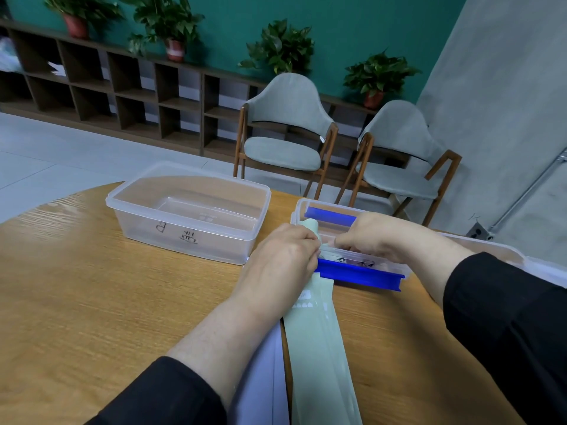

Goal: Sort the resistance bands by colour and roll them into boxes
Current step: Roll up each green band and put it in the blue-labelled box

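Note:
A pale green resistance band (319, 348) lies stretched along the wooden table (76, 286) toward me. Its far end is rolled up between my hands. My left hand (282, 262) grips the roll from the left and my right hand (380, 237) pinches it from the right, just above the front rim of a clear box with blue clips (362, 276). A pale lilac band (264, 378) lies under my left forearm. A larger clear box (187, 210), marked with black writing, stands to the left with nothing inside.
Another clear container (497, 256) shows at the right behind my right arm. Two grey chairs (285, 130) stand beyond the table, in front of a low shelf with potted plants (280, 46).

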`<action>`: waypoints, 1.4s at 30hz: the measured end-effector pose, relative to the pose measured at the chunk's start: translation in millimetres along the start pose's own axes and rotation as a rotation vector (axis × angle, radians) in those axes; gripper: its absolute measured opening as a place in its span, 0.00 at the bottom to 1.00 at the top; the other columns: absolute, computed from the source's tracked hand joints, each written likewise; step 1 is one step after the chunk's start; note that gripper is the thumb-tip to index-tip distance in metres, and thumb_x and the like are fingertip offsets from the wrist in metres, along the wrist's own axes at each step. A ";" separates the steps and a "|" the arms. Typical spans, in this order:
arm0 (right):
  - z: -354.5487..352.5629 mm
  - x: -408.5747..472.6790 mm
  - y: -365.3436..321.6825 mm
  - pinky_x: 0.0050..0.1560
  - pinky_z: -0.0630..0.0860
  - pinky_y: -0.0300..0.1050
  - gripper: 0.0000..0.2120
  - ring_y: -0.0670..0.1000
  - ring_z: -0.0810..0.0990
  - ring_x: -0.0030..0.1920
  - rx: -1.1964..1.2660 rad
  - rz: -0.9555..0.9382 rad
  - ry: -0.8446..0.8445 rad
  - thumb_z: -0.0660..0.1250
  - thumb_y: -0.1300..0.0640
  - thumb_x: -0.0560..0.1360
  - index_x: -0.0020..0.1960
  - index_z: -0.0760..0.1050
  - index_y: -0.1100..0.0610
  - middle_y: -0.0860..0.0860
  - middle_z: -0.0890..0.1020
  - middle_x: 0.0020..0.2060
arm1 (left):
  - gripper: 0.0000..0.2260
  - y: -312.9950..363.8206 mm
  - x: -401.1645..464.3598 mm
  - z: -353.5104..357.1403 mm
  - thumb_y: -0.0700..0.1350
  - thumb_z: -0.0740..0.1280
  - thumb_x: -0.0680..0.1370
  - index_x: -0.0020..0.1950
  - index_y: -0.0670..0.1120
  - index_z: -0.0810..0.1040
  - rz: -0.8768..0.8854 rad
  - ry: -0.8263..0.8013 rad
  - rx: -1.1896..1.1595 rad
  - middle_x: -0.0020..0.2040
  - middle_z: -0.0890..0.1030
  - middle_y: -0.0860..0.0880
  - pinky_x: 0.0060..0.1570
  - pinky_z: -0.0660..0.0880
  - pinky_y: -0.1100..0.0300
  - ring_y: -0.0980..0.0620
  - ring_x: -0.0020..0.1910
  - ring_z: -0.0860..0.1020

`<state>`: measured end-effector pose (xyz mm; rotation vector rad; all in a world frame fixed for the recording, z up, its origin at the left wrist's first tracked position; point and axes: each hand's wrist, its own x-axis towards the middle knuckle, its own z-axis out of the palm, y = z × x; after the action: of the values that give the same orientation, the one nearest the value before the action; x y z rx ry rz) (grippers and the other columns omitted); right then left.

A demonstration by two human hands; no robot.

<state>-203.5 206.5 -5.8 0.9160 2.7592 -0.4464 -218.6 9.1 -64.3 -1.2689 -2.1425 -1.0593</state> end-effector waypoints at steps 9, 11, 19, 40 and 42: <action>-9.7 -31.7 2.2 0.38 0.80 0.50 0.16 0.46 0.80 0.34 0.139 -0.337 0.568 0.63 0.42 0.79 0.42 0.81 0.50 0.46 0.81 0.32 | 0.09 15.9 -2.0 -21.4 0.44 0.61 0.80 0.46 0.42 0.80 -0.081 0.308 -0.059 0.37 0.79 0.50 0.37 0.70 0.57 0.52 0.37 0.73; -0.6 -62.5 0.4 0.35 0.74 0.44 0.16 0.44 0.77 0.35 0.199 -0.562 0.681 0.61 0.41 0.79 0.40 0.79 0.48 0.43 0.79 0.32 | 0.09 20.7 -3.1 -30.0 0.46 0.62 0.80 0.43 0.46 0.78 -0.185 0.284 -0.058 0.30 0.74 0.53 0.33 0.70 0.52 0.50 0.32 0.71; 98.7 -132.0 15.7 0.51 0.72 0.38 0.06 0.43 0.76 0.47 0.269 -0.752 0.458 0.70 0.55 0.78 0.53 0.82 0.55 0.45 0.78 0.45 | 0.10 14.2 -13.4 -45.4 0.52 0.63 0.80 0.46 0.50 0.81 -0.344 -0.209 0.116 0.46 0.83 0.51 0.45 0.76 0.49 0.45 0.47 0.78; -3.1 -22.4 -5.3 0.48 0.80 0.49 0.10 0.53 0.81 0.44 -0.167 -0.203 0.064 0.67 0.52 0.77 0.47 0.82 0.58 0.54 0.83 0.42 | 0.16 10.9 -25.9 -24.3 0.47 0.68 0.80 0.68 0.47 0.79 -0.050 -0.192 0.066 0.68 0.79 0.49 0.68 0.70 0.49 0.48 0.67 0.74; -5.0 -15.0 -3.7 0.39 0.76 0.45 0.14 0.51 0.77 0.37 -0.170 -0.152 0.064 0.68 0.46 0.75 0.42 0.80 0.58 0.52 0.79 0.35 | 0.16 11.2 -25.5 -24.5 0.46 0.68 0.80 0.68 0.47 0.80 -0.053 -0.186 0.066 0.67 0.79 0.49 0.67 0.70 0.49 0.48 0.67 0.74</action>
<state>-194.3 197.1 3.9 0.6955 2.8828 -0.2050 -196.8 -20.8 -62.3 -1.3321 -2.3408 -0.9145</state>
